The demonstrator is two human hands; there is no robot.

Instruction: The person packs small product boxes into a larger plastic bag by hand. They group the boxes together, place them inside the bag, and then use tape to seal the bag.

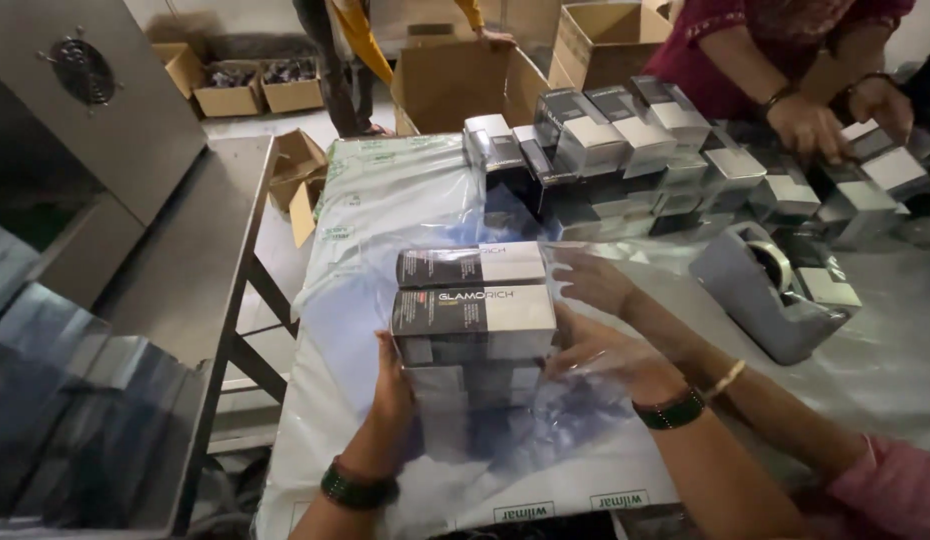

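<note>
Boxes (473, 315) stacked, long axes left-right

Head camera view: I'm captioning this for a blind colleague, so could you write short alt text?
A person's left hand and right hand press the sides of a stack of dark and silver boxes wrapped in clear plastic film, on a plastic-covered table. Beyond stand more boxes, a grey tape dispenser and another person's hands.

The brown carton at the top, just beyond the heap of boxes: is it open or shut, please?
Open. The brown carton's flaps stand up and apart, showing its hollow inside; what it holds cannot be told.
</note>
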